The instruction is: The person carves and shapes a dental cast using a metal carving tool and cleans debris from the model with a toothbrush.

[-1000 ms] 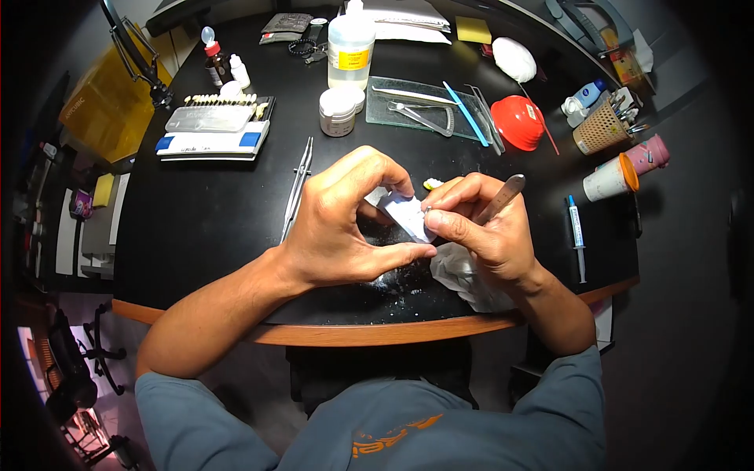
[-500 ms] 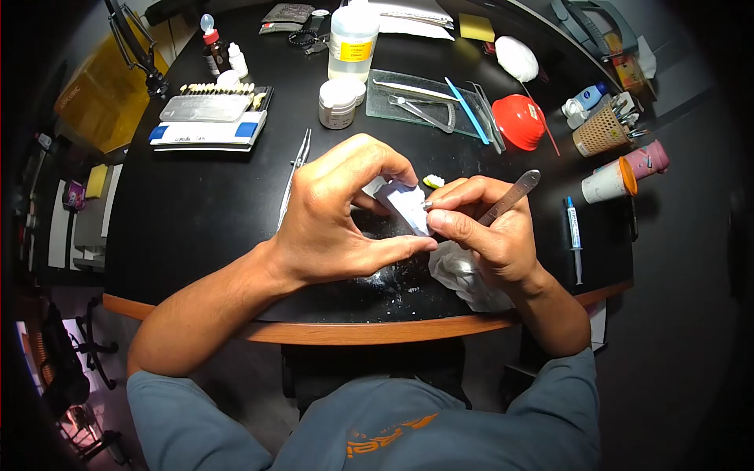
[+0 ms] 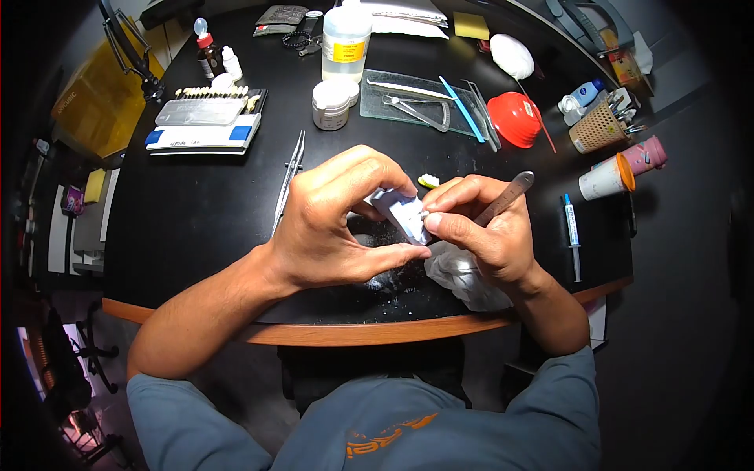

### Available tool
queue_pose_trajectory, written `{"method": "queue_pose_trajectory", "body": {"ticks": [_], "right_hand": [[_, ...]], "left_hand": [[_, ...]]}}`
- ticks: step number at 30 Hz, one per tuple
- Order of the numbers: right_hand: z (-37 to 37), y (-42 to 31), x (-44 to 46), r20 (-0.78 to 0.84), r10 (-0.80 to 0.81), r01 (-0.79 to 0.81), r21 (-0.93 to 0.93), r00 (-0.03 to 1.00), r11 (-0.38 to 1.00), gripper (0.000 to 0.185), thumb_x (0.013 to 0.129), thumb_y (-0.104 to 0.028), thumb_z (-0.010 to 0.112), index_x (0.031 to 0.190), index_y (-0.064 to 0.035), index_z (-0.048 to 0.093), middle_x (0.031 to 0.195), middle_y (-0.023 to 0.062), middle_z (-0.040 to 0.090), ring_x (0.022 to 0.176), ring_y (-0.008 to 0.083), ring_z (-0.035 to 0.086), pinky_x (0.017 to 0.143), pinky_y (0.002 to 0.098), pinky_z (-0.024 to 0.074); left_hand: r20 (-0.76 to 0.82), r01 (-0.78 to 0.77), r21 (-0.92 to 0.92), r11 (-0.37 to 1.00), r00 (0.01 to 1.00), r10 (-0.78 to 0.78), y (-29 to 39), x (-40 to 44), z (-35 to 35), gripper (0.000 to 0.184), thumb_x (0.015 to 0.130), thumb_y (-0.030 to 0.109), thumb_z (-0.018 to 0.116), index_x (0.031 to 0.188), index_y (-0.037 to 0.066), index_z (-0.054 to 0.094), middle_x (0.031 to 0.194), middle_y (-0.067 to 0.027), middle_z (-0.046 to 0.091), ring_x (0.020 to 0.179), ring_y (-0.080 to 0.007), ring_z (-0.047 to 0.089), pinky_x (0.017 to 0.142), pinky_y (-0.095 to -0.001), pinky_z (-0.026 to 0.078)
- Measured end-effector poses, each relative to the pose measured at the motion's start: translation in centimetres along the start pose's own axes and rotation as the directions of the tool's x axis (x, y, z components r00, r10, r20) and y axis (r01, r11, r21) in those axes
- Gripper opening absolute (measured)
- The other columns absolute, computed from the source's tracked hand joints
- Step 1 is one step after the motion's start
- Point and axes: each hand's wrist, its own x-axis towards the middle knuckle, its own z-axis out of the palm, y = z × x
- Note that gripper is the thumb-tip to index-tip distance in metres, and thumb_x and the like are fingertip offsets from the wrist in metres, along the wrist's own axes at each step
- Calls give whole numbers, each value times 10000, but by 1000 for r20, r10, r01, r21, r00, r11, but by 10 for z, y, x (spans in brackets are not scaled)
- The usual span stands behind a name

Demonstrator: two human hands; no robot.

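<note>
Between the thumb and fingers of my left hand [image 3: 326, 216] sits a white plaster-like block [image 3: 404, 215], tilted above the table. My right hand [image 3: 491, 235] pinches a flat metal scalpel handle [image 3: 509, 194], whose rear end sticks up past the fingers. The tool's working tip is at the block's right side, mostly hidden by my right fingertips. A crumpled white tissue or thin bag [image 3: 463, 276] lies under my right hand. Just beyond the block is a small yellow-green brush head [image 3: 429, 180] with white bristles. Metal tweezers [image 3: 290, 177] lie left of my left hand.
White crumbs dot the black table [image 3: 196, 228] below the block. Farther back stand a clear bottle [image 3: 345, 39], white jars [image 3: 331, 107], a glass plate [image 3: 381, 115] with tools and a red bowl [image 3: 514, 120]. A shade guide box [image 3: 200, 137] is at left, a syringe [image 3: 572, 235] at right.
The whole scene has shifted slightly left with the camera. The block appears tilted a little differently in my left hand. Both hands keep their holds.
</note>
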Motion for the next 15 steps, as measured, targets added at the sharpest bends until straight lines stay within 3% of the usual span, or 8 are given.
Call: {"method": "queue_pose_trajectory", "body": {"ticks": [3, 12, 15], "right_hand": [[-1, -7, 0, -28, 82, -83, -48, 996, 995, 123, 918, -2, 797, 1010, 61, 744, 999, 151, 778, 909, 153, 753, 807, 285, 613], [-1, -10, 0, -25, 71, -72, -12, 997, 997, 107, 916, 6, 796, 992, 58, 742, 992, 140, 777, 897, 146, 750, 821, 281, 607], [0, -7, 0, -36, 71, -70, 21, 997, 997, 90, 915, 16, 793, 974, 56, 738, 990, 137, 775, 882, 143, 746, 806, 280, 606]], "left_hand": [[-2, 16, -14, 1000, 1000, -16, -1, -2, 0, 541, 662, 181, 1031, 1066, -16, 730, 1057, -150, 719, 949, -172, 752, 696, -266, 668], [-28, -7, -50, 999, 1000, 5, 0, 1, 1, 477, 701, 176, 995, 1070, 10, 743, 1062, -117, 731, 924, -177, 759, 666, -279, 667], [10, 1, -25, 1000, 1000, -1, 2, 2, -1, 528, 660, 170, 1032, 1053, -28, 738, 1091, -169, 728, 966, -179, 759, 721, -274, 671]]}}
